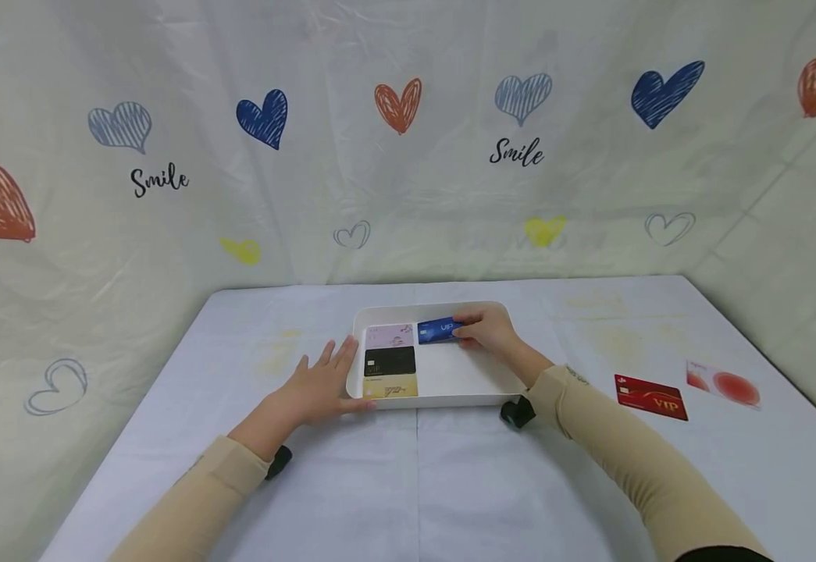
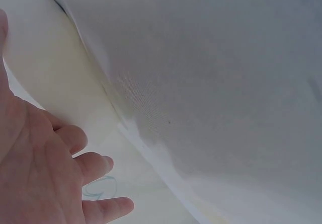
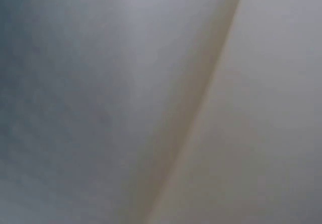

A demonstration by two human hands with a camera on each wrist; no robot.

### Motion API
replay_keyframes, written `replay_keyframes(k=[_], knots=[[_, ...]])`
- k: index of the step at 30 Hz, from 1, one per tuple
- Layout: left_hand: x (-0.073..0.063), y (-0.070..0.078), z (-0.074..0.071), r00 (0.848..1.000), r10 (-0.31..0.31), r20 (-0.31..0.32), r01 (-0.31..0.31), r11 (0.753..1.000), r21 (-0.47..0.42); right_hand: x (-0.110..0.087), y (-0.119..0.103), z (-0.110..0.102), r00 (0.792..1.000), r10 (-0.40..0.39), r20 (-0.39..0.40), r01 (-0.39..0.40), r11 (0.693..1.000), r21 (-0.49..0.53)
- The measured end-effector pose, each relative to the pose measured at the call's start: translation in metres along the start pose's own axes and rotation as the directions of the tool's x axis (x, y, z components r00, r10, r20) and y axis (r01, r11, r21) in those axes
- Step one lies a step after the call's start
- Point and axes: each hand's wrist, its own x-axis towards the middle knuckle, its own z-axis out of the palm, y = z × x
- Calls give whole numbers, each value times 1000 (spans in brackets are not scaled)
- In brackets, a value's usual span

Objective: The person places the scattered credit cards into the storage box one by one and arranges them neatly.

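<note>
In the head view a shallow white tray (image 1: 471, 378) stands on the table. My right hand (image 1: 489, 329) reaches over its right side and pinches the right end of a blue VIP card (image 1: 436, 330) between thumb and fingers, at the back of the tray. Left of it, three cards form a column inside the tray: a pink one (image 1: 390, 336), a black one (image 1: 388, 361) and a gold one (image 1: 390, 386). My left hand (image 1: 309, 390) rests at the tray's left end with fingers spread, its thumb along the front left corner. The right wrist view shows only blurred pale surfaces.
To the right on the white-covered table (image 1: 351, 484) lie a red VIP card (image 1: 651, 397) and a white card with red circles (image 1: 724, 385). A pale curtain (image 1: 443, 195) printed with hearts hangs behind the table.
</note>
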Motion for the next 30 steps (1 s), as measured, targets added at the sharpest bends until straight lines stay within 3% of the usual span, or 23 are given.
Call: replay_keyframes(k=[3, 7, 10, 18, 30], knots=[[0, 0, 0, 1000, 0, -1, 0, 1000, 2, -1, 0, 0, 999, -42, 8, 43, 986, -158], [1, 1, 0, 1000, 0, -2, 0, 1000, 2, 0, 0, 0, 997, -63, 48, 77, 914, -399], [1, 1, 0, 1000, 1, -3, -1, 1000, 4, 1, -1, 2, 995, -61, 80, 93, 861, -499], [0, 1, 0, 1000, 3, -8, -3, 1000, 6, -1, -4, 7, 994, -59, 92, 101, 820, -564], [1, 0, 1, 1000, 9, -11, -9, 1000, 13, -1, -7, 9, 994, -44, 97, 93, 803, -589]])
